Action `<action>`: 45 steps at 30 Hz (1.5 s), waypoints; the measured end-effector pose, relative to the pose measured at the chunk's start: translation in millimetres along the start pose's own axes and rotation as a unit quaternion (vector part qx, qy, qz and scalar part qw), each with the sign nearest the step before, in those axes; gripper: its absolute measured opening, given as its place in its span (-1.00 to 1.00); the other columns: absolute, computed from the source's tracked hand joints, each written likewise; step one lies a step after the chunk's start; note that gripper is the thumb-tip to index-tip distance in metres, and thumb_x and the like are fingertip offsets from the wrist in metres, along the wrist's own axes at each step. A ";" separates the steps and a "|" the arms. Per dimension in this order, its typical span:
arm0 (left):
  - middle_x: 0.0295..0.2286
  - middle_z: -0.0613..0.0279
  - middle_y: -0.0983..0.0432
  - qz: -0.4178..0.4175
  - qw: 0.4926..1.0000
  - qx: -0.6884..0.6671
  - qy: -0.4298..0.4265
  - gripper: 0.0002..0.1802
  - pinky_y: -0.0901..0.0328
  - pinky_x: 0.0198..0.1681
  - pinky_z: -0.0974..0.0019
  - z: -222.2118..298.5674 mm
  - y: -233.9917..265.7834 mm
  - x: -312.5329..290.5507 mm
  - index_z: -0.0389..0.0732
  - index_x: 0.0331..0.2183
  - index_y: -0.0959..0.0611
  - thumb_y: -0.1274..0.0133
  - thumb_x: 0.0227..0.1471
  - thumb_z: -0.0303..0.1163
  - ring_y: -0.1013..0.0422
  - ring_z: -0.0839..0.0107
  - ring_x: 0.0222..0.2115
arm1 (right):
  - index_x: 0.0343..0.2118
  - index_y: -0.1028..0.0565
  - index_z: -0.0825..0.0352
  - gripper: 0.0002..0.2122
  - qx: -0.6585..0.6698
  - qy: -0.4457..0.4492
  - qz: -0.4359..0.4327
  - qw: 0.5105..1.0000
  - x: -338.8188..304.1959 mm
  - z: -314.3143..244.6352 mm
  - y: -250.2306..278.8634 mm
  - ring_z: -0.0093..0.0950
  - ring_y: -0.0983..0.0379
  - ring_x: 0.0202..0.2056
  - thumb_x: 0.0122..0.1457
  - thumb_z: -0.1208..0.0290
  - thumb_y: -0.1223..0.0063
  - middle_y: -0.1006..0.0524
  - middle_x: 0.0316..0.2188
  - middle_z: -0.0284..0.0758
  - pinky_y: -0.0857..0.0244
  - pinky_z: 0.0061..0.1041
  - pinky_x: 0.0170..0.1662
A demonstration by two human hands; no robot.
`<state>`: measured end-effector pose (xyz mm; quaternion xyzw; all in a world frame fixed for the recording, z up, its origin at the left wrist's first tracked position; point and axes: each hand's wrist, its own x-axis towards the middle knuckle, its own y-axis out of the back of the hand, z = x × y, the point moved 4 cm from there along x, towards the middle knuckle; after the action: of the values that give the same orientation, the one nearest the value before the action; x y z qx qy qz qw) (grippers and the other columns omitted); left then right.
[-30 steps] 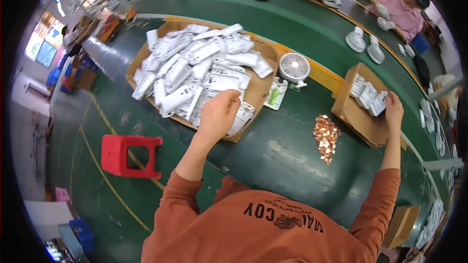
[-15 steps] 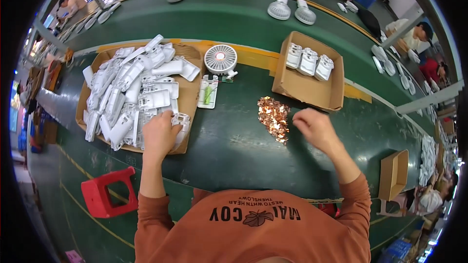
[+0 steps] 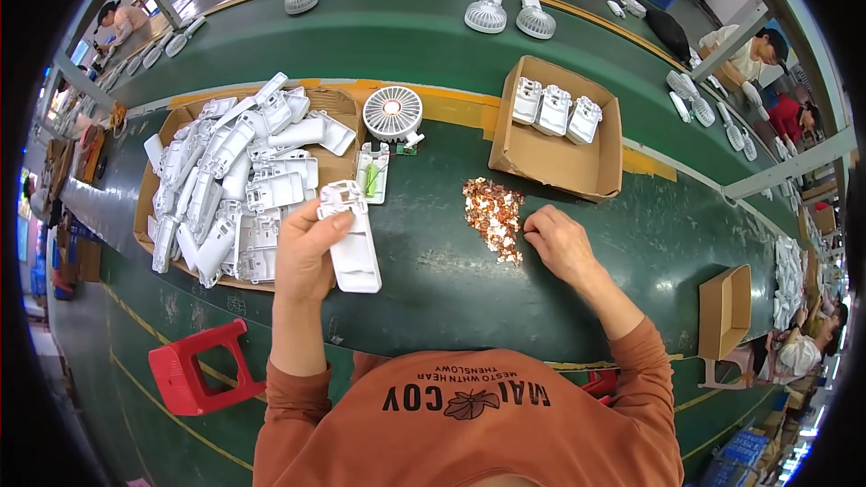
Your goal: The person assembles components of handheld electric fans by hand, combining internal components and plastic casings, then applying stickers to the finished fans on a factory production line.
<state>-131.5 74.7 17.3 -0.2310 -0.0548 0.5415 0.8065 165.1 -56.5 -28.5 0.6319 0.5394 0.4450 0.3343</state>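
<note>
My left hand (image 3: 305, 248) grips a white plastic fan-handle shell (image 3: 354, 257) by its upper end, with the thumb across it. The shell is over the table beside a carton (image 3: 346, 165) heaped with similar white shells (image 3: 236, 162). My right hand (image 3: 561, 239) is at the right edge of a pile of small shiny copper-coloured metal pieces (image 3: 494, 218). Its fingers are pinched together; whatever is between them is hidden. Beyond the held shell lie a round white fan (image 3: 392, 114) and an opened handle part with a green piece inside (image 3: 373, 176).
A shallow carton (image 3: 561, 169) at the back right contains three white shells. Past it runs a green conveyor (image 3: 406, 32) carrying white fans. A small cardboard box (image 3: 724, 311) stands at the right edge, and a red stool (image 3: 178, 381) at lower left. Other people work farther off.
My left hand has lifted a white shell out of the heaped carton and brought it right. My right hand stays beside the copper-coloured pile, now closer to its edge. The view has shifted slightly.
</note>
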 end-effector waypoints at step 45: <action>-0.10 0.24 -0.31 -0.210 0.955 -0.047 0.206 -0.43 -0.23 -0.05 0.38 -141.6 -117.4 -17.5 -0.21 0.06 -0.22 0.15 -0.04 -0.65 -0.29 0.46 -0.09 | -0.53 -0.43 0.29 -0.94 0.053 -0.077 0.149 0.984 3.7 -61.5 1.7 -0.33 -0.36 -0.51 -0.02 0.49 -0.08 -0.42 -0.58 -0.33 -0.13 -0.39 -0.35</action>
<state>8.9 -21.5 -54.8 -0.3582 0.0400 0.2973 0.8842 109.1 -56.8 -2.8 0.7543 0.4349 0.4102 0.2712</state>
